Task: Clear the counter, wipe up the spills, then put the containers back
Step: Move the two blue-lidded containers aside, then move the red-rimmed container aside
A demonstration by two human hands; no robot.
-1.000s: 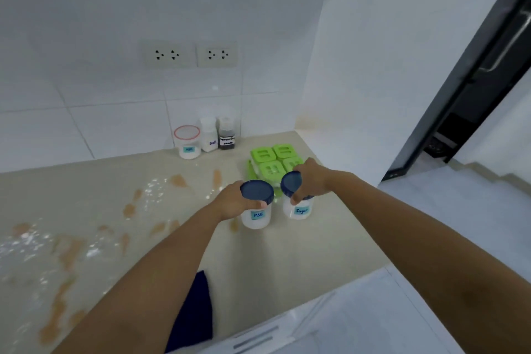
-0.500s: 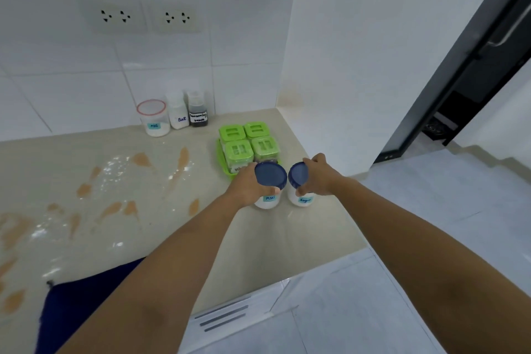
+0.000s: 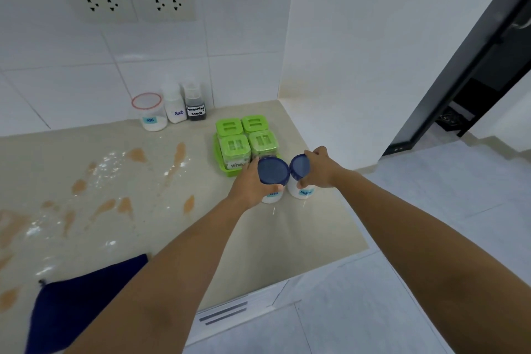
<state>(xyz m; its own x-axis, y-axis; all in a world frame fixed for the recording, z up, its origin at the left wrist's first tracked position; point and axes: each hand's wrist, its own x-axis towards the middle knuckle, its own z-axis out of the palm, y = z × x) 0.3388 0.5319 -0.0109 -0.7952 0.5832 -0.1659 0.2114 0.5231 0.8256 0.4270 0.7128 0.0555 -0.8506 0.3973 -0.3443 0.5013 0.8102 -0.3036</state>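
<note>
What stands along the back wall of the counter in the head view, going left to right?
Red-rimmed MSG jar → Salt bottle → dark seasoning sauce bottle.

Beige stone counter [image 3: 258, 244]: carries brown and white spills [image 3: 109, 181], a dark blue cloth [image 3: 86, 304], a green tray of green-lidded containers [image 3: 244, 144], two blue-lidded white jars [image 3: 273, 178], and three labelled jars [image 3: 169, 109] at the wall.

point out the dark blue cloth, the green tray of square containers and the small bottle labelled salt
dark blue cloth [image 3: 86, 304], head view, middle of the fabric
green tray of square green-lidded containers [image 3: 216, 152], head view, left rim of the tray
small white bottle labelled salt [image 3: 175, 108], head view, body above the label
</note>
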